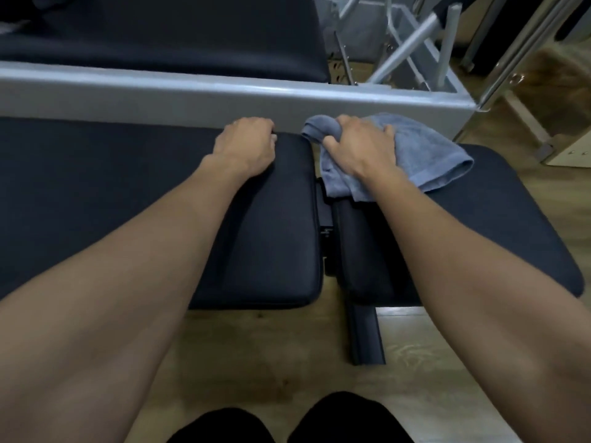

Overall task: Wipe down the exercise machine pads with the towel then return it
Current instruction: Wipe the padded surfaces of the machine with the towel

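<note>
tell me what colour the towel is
Blue-grey, plain; the towel shows best in the head view, under the right hand.

Left hand (246, 145) on black pad (275, 225), right hand (358, 145) gripping blue towel (428, 155).

Light wood-grain floor (256, 346) nearer than the right hand (358, 148) and off to its right. Beyond that hand, grey-painted steel tubing (412, 36), angled. Far right of it, pale wooden panel (572, 151). Dim, flat light.

Probably a gym: black padded cushions (271, 219) under the left hand (246, 147) and right hand (358, 148), a grey steel machine frame (192, 94) just beyond them, wood flooring (256, 346) nearer.
</note>
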`<state>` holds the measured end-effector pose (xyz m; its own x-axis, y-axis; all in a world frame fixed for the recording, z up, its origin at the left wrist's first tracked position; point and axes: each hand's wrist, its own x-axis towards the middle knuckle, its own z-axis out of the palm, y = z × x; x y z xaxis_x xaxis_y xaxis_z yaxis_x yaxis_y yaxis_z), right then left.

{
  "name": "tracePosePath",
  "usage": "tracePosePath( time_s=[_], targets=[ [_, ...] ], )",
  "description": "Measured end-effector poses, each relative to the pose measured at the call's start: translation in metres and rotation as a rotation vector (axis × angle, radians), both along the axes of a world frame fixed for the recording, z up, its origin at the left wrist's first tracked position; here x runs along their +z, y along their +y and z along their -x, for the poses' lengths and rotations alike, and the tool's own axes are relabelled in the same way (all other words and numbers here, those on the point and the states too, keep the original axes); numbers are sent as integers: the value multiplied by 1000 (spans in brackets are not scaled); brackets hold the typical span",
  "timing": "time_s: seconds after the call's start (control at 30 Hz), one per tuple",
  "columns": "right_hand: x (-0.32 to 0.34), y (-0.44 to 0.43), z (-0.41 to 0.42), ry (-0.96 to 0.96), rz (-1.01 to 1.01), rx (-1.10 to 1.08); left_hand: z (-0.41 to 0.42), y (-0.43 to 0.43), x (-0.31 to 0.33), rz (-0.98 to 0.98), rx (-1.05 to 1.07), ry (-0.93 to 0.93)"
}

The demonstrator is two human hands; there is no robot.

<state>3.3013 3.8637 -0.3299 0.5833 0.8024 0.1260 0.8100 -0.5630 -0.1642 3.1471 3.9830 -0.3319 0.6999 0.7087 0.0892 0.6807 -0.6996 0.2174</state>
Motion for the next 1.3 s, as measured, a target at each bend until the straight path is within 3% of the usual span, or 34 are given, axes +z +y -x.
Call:
tracePosePath(
  time_s=[0.3,0.43,0.77,0.93,1.13,1.3],
  targets=[
    [7,-93,108,177,-259,131,35,-24,19,14,-36,29],
    [12,-92,159,324,-373,152,58,-19,20,5,-26,16],
    [21,36,128,223,-152,318,123,80,9,33,183,7],
    [11,91,115,51,12,166,120,99,8,52,246,3],
    [9,76,121,89,-21,181,120,85,19,155,296,-4],
    [9,15,163,74,-43,251,123,83,18,143,244,-12]
  ],
)
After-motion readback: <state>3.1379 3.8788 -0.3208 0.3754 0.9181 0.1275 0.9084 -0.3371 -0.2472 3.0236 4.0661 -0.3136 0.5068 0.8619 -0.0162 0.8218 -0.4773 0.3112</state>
